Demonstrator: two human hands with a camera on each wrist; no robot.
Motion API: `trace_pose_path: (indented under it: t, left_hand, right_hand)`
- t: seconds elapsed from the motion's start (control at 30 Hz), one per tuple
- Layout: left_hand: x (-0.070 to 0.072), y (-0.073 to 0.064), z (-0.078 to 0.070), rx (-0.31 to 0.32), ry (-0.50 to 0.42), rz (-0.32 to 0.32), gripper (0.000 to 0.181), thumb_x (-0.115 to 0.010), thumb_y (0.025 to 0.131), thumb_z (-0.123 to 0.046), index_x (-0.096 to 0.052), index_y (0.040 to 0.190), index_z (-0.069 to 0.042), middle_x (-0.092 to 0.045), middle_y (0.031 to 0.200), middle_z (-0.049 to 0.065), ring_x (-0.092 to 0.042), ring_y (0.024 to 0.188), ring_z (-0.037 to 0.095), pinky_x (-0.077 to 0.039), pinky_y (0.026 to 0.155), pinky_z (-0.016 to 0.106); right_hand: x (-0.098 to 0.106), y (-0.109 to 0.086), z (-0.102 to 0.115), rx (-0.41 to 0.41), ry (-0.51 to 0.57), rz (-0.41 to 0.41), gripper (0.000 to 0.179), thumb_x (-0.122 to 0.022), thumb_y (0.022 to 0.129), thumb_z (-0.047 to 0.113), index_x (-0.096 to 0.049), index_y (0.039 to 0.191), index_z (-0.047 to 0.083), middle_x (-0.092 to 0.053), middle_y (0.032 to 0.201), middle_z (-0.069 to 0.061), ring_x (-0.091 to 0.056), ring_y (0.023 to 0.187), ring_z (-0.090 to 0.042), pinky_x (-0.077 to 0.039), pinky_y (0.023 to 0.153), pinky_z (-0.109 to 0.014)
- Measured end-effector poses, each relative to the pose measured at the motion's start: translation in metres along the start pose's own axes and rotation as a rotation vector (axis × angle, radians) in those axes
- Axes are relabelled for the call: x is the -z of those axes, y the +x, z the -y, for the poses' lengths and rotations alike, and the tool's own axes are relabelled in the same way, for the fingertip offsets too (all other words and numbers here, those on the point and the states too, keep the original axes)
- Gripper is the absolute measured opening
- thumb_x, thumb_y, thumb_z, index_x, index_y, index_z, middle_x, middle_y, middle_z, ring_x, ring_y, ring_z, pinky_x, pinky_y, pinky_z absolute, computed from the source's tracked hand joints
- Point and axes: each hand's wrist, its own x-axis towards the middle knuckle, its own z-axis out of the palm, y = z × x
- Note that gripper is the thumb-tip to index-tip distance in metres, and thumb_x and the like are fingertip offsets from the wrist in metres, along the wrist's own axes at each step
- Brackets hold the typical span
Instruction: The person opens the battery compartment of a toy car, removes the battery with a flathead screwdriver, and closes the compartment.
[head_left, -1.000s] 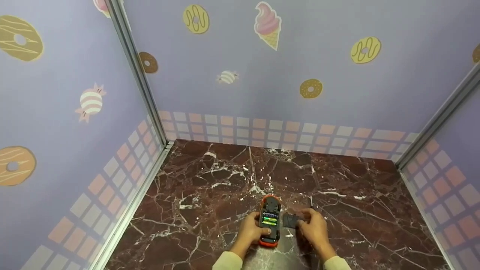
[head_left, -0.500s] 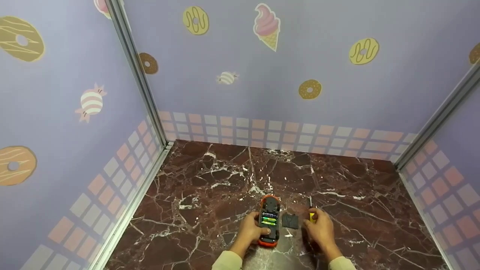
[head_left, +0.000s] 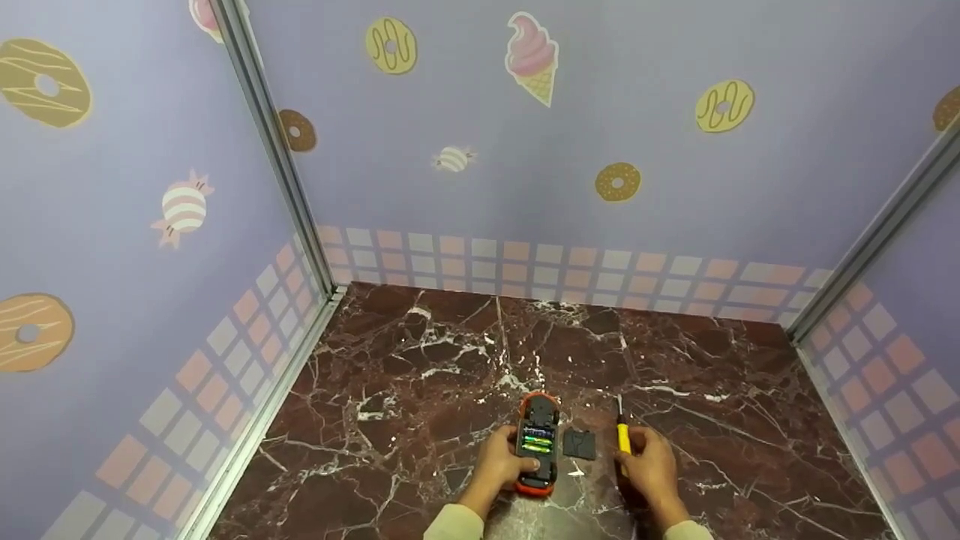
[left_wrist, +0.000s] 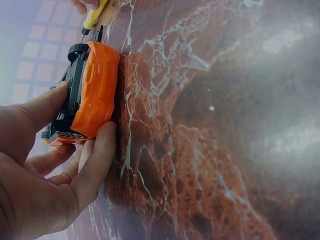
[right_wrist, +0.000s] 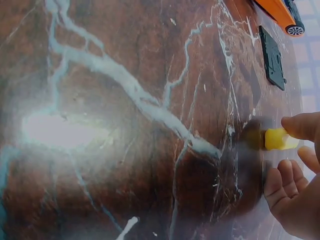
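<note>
An orange toy car [head_left: 540, 410] lies wheels up on the marbled surface, its black underside showing. Its battery compartment is uncovered, with batteries [head_left: 537, 443] inside. My left hand [head_left: 498, 463] grips the car from the left, thumb [left_wrist: 47, 102] on the underside and fingers along the orange body. Just right of the car a dark square battery cover [head_left: 580, 444] lies flat. My right hand [head_left: 652, 466] pinches the yellow handle of a screwdriver [head_left: 623, 437], whose shaft points away from me. In the right wrist view, thumb and forefinger hold the yellow handle [right_wrist: 280, 139], while the other fingers curl below.
Dark red marbled tabletop [head_left: 420, 375] spreads around both hands. Purple panels with printed sweets [head_left: 465, 202] stand at the back and both sides, joined by metal corner strips [head_left: 277, 150].
My right hand has left the battery cover, moved right and taken hold of the screwdriver's yellow handle. The left hand keeps its grip on the toy car, which stays in place.
</note>
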Motion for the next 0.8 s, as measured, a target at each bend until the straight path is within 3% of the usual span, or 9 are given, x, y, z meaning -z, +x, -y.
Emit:
trace_pose_path:
  t: [0.4,0.67,0.8]
  left_hand:
    - [-0.0005,-0.0036,-0.0031,0.004,0.024,-0.011,0.058,-0.089,0.069,-0.001,-0.065,0.123,-0.002,-0.072,0.087,0.006,-0.066,0.077,0.016,-0.056,0.074,0.036]
    - [-0.0016,-0.0038,-0.0041,-0.029,0.115,-0.059,0.055,-0.092,0.067,-0.007,-0.068,0.117,-0.004,-0.074,0.095,0.005,-0.065,0.082,0.018,-0.054,0.081,0.041]
    - [-0.0017,-0.0040,-0.0063,-0.003,0.137,-0.064,0.056,-0.092,0.067,-0.009,-0.069,0.118,-0.006,-0.074,0.095,0.003,-0.066,0.084,0.018,-0.055,0.082,0.042]
  right_hand:
    - [-0.0007,0.0018,0.0001,-0.015,-0.033,0.050,0.046,-0.083,0.081,0.015,-0.068,0.119,-0.007,-0.073,0.098,-0.017,-0.068,0.090,-0.033,-0.052,0.083,-0.052]
    - [-0.0006,0.0035,0.0015,-0.039,-0.085,0.069,0.050,-0.085,0.079,0.011,-0.065,0.121,-0.006,-0.071,0.096,-0.015,-0.067,0.088,-0.033,-0.052,0.081,-0.053]
    - [0.0007,0.0050,0.0032,-0.047,-0.086,0.081,0.048,-0.083,0.079,0.011,-0.066,0.120,-0.004,-0.070,0.091,-0.012,-0.065,0.083,-0.029,-0.051,0.076,-0.047]
